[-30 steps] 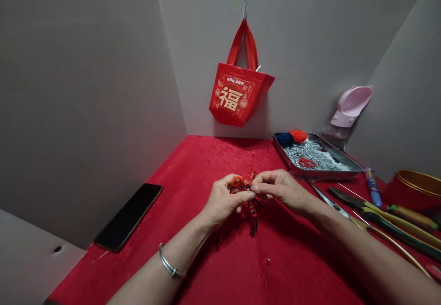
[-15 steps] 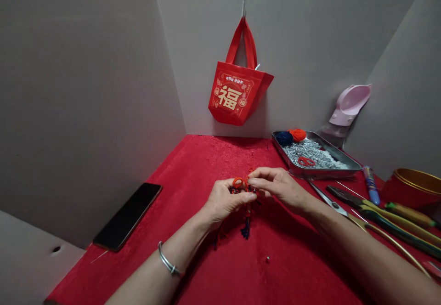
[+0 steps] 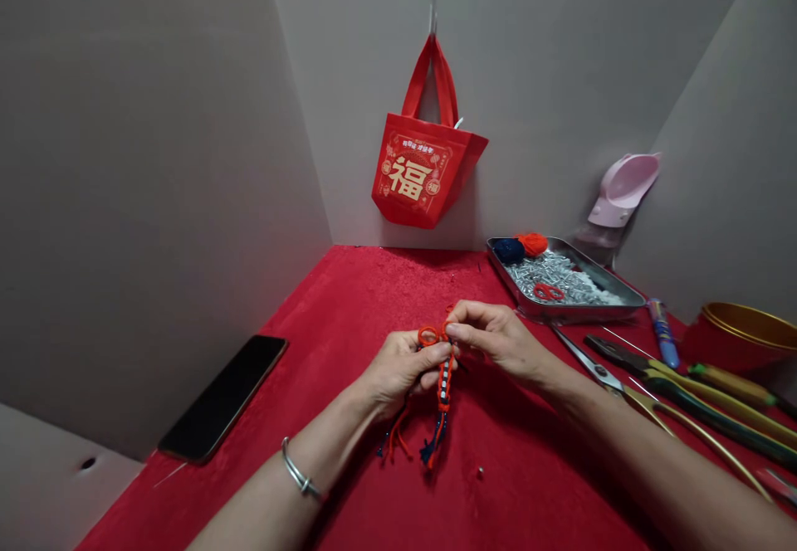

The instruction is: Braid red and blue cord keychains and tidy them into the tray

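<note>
My left hand (image 3: 402,368) pinches a braided cord (image 3: 444,381) of orange-red and dark blue strands with whitish beads along it. Its tasselled end hangs below the fingers, and an orange loop stands up above my left thumb. More loose orange and blue strands dangle under the left palm. Close against it, my right hand (image 3: 491,331) has its thumb and forefinger closed on the orange cord at the top, beside the loop. The exact grip point is partly hidden by the fingertips. Both hands are held over the red cloth (image 3: 386,493).
At the back right a metal tray (image 3: 579,313) holds yarn balls and many small silvery pieces. Scissors (image 3: 613,381), pliers (image 3: 660,368), a blue tube (image 3: 663,335) and a gold-rimmed container (image 3: 747,327) lie right. A phone (image 3: 224,402) lies left. A red bag (image 3: 423,173) hangs behind.
The beaded cord has swung into clearer view below my left hand, its tassel lower and further left. My right hand stays pinched at the top. The whole view has shifted slightly.
</note>
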`<state>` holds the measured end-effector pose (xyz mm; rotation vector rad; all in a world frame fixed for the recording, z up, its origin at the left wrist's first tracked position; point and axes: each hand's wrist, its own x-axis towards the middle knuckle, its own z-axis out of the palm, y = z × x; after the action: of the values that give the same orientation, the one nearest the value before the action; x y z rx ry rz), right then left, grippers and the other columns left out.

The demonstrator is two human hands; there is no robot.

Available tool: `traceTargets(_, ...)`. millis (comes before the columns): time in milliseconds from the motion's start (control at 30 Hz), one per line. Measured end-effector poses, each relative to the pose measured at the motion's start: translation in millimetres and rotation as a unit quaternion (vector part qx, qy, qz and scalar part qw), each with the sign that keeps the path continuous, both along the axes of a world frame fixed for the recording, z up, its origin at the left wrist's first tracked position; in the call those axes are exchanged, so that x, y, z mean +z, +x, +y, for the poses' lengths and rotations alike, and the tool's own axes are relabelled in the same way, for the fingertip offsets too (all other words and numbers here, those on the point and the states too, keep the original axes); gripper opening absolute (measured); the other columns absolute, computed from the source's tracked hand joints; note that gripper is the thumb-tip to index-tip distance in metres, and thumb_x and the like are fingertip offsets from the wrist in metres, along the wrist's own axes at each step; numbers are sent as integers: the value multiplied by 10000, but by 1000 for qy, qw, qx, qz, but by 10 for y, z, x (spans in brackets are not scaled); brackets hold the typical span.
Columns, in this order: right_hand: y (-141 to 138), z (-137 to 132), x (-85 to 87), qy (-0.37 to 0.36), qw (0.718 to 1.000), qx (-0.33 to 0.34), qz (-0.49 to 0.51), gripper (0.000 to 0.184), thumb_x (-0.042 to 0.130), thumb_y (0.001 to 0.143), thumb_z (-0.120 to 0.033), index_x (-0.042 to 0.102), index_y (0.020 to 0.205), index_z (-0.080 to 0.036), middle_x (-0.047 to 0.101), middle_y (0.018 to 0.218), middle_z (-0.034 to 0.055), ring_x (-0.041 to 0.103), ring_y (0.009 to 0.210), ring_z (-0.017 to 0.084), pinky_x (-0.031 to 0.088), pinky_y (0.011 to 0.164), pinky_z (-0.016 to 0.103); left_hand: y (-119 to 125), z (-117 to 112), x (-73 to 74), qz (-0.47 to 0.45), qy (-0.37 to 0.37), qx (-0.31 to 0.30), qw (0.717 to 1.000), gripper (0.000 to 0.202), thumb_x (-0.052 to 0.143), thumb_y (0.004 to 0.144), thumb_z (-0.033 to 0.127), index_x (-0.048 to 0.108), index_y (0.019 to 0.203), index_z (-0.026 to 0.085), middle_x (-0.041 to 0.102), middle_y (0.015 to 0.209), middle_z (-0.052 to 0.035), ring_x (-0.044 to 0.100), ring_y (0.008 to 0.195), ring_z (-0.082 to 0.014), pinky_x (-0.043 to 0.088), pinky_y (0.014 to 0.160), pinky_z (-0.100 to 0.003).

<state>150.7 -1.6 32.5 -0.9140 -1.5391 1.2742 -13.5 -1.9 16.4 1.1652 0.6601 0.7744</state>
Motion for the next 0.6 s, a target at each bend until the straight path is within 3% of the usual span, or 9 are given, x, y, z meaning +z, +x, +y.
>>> traceTargets(167,-5,21,-14,4,999,-41,-24,198,636,714,-338,586,669,-152,512,578,-38,422,512,72,314,501,228,-1,20,-16,-21,-15,3,1000,279,645,695,374,583,777,115,406,523,57,247,396,-20,111,387,-200)
traceTargets(267,-30,8,10,-20,997,-69,-30,223,644,700,-352,582,637,-148,488,540,-43,383,480,65,279,475,228,-4,42,-38,-69,-41,2,997,211,680,636,248,583,768,114,427,587,42,304,457,-27,169,422,-192)
traceTargets(367,-74,-23,45,-44,997,-51,-35,251,636,700,-371,572,609,-146,476,507,-42,362,452,62,256,456,230,-8,41,-44,-84,-43,-9,996,194,662,579,137,596,760,107,479,628,20,362,496,-36,228,463,-195)
traceTargets(467,-116,-43,57,-68,997,-33,-32,293,631,696,-396,541,559,-154,436,450,-52,343,412,61,231,429,232,-1,18,-38,-85,-25,2,996,256,673,547,120,603,793,117,549,691,-12,451,562,-69,309,532,-206)
traceTargets(600,-171,-49,6,-70,996,-58,-14,278,646,671,-400,567,575,-151,471,472,-39,367,432,67,260,442,231,37,-17,-45,-73,2,24,997,298,697,573,165,608,855,124,580,754,-31,503,632,-92,350,594,-214)
